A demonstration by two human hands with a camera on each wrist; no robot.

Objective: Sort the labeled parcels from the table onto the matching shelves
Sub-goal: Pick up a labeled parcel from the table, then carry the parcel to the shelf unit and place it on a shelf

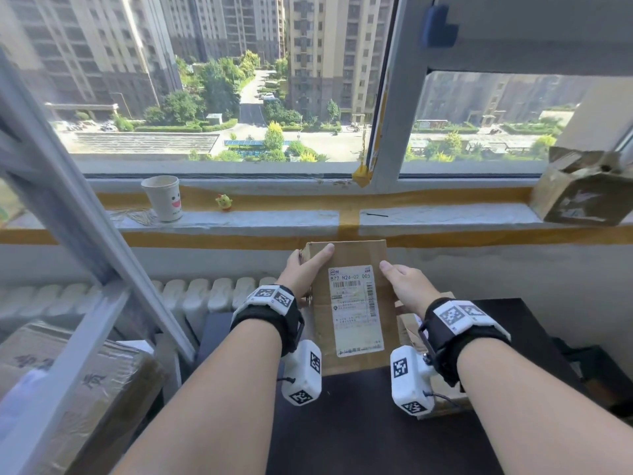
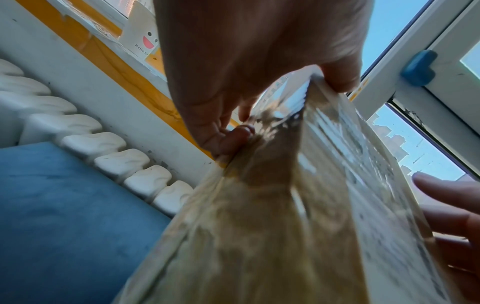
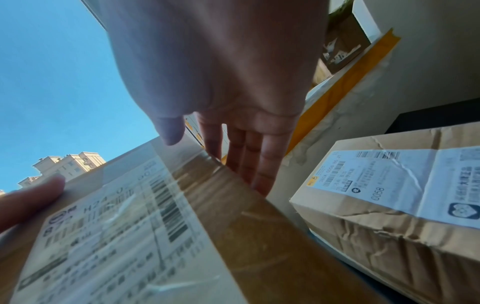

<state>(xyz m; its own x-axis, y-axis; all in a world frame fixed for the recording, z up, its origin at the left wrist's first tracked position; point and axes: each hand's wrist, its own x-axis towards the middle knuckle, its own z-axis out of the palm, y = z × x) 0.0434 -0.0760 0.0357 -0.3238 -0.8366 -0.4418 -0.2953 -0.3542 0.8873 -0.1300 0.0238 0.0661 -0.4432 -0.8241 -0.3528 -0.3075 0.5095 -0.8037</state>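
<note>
A flat cardboard parcel (image 1: 352, 303) with a white label reading 872 H24-02 005 stands upright above the dark table (image 1: 342, 430). My left hand (image 1: 308, 265) grips its top left corner, thumb on the front and fingers curled behind it. My right hand (image 1: 404, 286) is at the right edge. In the right wrist view its fingers (image 3: 249, 164) lie straight along the parcel's side and the thumb is extended over the labelled face. A second, crumpled parcel (image 3: 389, 205) marked G058 lies on the table just right of the held one.
A grey metal shelf frame (image 1: 68, 200) rises at the left, with taped boxes (image 1: 68, 371) on its lower level. The window sill holds a paper cup (image 1: 162, 197), a small chick toy (image 1: 224, 202) and a torn carton (image 1: 582, 190). A white radiator (image 1: 191, 296) runs below.
</note>
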